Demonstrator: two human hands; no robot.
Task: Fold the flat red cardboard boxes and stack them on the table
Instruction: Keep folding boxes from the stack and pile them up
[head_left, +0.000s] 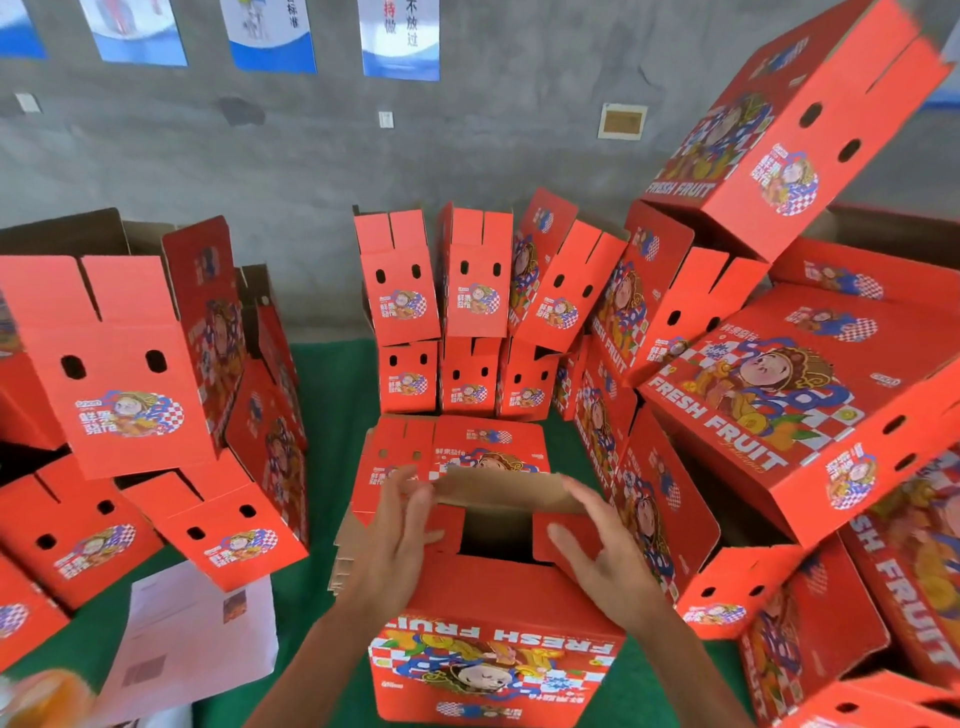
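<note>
Here, folded boxes (130, 364) piled left on green surface (332, 395). Left hand (400, 525), fingers straight, presses left flap of centre box (493, 649); right hand (597, 545), fingers spread, presses right flap. More boxes (779, 395) stacked right.

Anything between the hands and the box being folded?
Nothing visible. Left hand and right hand are already on the top flaps of the red box; the opening between them is unobstructed. Finished box stacks stand behind, apart.
</note>
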